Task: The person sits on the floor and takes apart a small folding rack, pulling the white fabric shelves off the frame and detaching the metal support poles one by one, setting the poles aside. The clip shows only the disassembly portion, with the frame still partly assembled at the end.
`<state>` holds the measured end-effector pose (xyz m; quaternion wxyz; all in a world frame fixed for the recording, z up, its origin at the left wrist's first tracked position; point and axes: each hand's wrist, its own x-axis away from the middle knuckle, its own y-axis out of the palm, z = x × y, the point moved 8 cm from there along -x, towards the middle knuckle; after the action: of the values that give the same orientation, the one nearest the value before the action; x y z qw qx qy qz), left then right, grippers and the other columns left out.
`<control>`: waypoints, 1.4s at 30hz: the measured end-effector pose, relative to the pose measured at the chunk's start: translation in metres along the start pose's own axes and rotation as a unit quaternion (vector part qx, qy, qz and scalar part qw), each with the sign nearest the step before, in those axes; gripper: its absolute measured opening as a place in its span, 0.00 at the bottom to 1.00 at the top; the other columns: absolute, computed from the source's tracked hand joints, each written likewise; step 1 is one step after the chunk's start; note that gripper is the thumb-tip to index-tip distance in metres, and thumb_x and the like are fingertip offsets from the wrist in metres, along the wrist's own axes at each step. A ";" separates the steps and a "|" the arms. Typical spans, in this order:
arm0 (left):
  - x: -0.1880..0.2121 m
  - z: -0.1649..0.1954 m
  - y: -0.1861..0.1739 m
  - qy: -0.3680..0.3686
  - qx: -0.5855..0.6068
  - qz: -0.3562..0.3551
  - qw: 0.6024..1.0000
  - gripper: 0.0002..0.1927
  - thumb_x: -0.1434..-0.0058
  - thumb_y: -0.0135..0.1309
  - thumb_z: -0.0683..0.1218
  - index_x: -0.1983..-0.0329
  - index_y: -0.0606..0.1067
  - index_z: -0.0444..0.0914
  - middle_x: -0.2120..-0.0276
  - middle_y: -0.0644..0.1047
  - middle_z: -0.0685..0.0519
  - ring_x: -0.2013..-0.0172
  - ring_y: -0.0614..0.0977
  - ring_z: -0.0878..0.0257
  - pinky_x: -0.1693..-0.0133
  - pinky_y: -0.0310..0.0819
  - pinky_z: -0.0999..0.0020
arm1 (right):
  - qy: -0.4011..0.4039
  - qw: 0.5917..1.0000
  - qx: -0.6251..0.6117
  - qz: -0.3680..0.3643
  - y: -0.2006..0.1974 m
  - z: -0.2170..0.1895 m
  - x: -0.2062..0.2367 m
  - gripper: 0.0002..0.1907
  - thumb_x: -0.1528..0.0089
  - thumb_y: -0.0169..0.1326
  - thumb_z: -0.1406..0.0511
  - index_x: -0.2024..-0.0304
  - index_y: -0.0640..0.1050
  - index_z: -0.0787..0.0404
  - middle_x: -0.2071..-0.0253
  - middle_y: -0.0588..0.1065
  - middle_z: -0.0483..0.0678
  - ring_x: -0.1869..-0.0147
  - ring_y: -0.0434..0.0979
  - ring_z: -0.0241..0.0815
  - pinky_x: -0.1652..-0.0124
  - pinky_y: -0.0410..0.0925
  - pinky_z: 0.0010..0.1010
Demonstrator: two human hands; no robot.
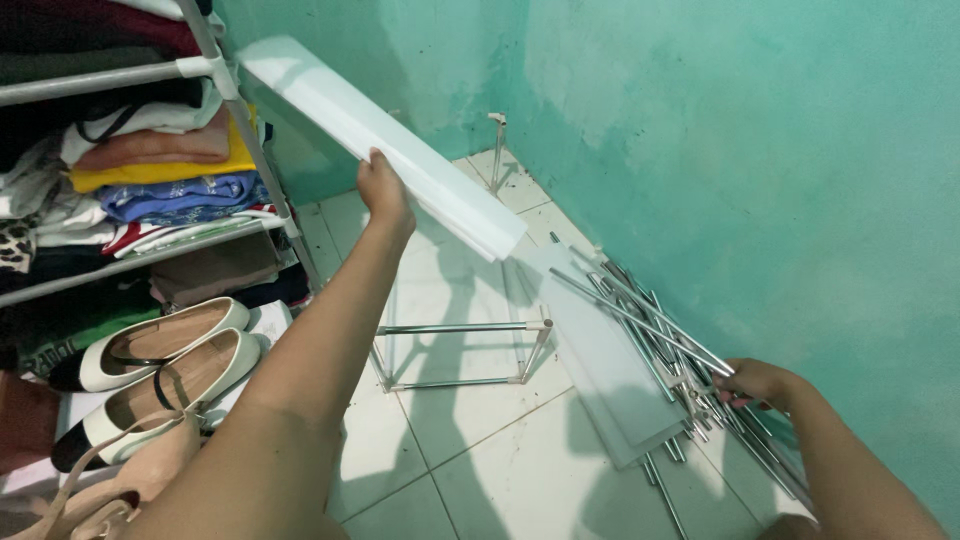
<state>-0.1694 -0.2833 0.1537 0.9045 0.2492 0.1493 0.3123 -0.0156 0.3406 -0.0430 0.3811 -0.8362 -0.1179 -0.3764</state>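
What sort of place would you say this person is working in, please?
Probably a bedroom or closet corner at home: a rack of folded clothes, cream shoes beneath it, white floor tiles and a teal wall.

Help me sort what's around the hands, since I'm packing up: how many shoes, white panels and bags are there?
Shoes: 2, cream with black toes, beside the shelf
White panels: 2, one held up in the left hand, one on the floor tiles
Bags: 1, beige
Total: 5
The metal rods by the right hand overlap too much to count.
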 end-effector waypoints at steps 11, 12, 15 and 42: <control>0.022 -0.022 0.018 -0.089 -0.065 -0.035 0.993 0.17 0.31 0.43 0.53 0.63 0.73 0.34 0.76 0.71 0.52 0.79 0.70 0.63 0.77 0.62 0.63 | -0.176 0.935 0.187 0.246 0.062 -0.094 -0.008 0.15 0.38 0.58 0.63 0.51 0.75 0.64 0.67 0.79 0.56 0.63 0.81 0.50 0.62 0.70 0.37; 0.022 -0.024 0.017 -0.083 -0.067 -0.039 0.994 0.17 0.30 0.43 0.52 0.62 0.73 0.33 0.74 0.72 0.52 0.76 0.71 0.63 0.74 0.64 0.63 | -0.197 0.913 0.222 0.279 0.071 -0.102 -0.004 0.16 0.40 0.59 0.63 0.52 0.75 0.64 0.65 0.78 0.58 0.59 0.81 0.55 0.59 0.71 0.40; 0.020 -0.028 0.011 -0.068 -0.071 -0.047 0.994 0.17 0.31 0.44 0.51 0.59 0.74 0.31 0.68 0.76 0.50 0.68 0.76 0.62 0.64 0.71 0.63 | -0.237 0.846 0.339 0.337 0.106 -0.109 0.006 0.17 0.41 0.56 0.67 0.50 0.72 0.65 0.62 0.77 0.58 0.55 0.82 0.56 0.55 0.74 0.40; 0.047 -0.064 -0.005 -0.191 -0.194 -0.159 0.949 0.20 0.34 0.45 0.50 0.47 0.71 0.29 0.56 0.78 0.43 0.58 0.82 0.53 0.57 0.79 0.55 | -0.170 0.895 0.057 0.408 0.044 -0.140 0.014 0.18 0.38 0.53 0.62 0.47 0.75 0.63 0.55 0.78 0.67 0.48 0.78 0.69 0.48 0.70 0.54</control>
<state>-0.1587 -0.2338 0.0924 0.9849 0.0967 -0.0517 0.1343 -0.0601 0.2078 0.0030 0.5222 -0.8390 0.1495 -0.0323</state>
